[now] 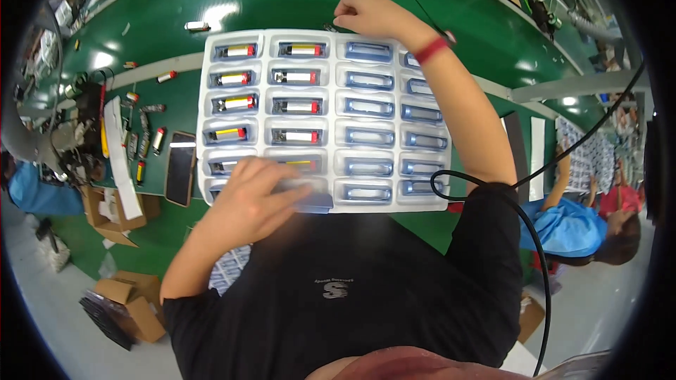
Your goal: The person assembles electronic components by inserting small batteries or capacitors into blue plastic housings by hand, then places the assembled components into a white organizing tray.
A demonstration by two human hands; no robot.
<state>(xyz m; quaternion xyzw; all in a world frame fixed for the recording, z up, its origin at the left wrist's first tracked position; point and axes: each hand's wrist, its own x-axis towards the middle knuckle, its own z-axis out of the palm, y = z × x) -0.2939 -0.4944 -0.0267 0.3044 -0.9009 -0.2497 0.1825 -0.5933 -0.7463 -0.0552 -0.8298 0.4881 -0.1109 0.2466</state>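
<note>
A white molded tray [331, 116] lies before me, with rows of compartments holding clear blue plastic cases. In its two left columns the cases hold small red, white and black cylindrical devices [296, 105]; in the two right columns the cases [369, 106] show none. My left hand [253, 200] is over the tray's near left part, fingers stretched and apart, next to a motion-blurred blue translucent case [315, 200]. Beyond the far edge my right hand [377, 15] has its fingers curled in. A small dark piece [331, 27] lies just beside its fingertips; what the fingers hold is hidden.
Loose devices [160, 141] lie scattered on the green table left of the tray, beside a phone [180, 169] and a white strip [121, 158]. A black cable [539, 239] loops over my right arm. Cardboard boxes [134, 302] stand lower left. A co-worker in blue [574, 229] sits at right.
</note>
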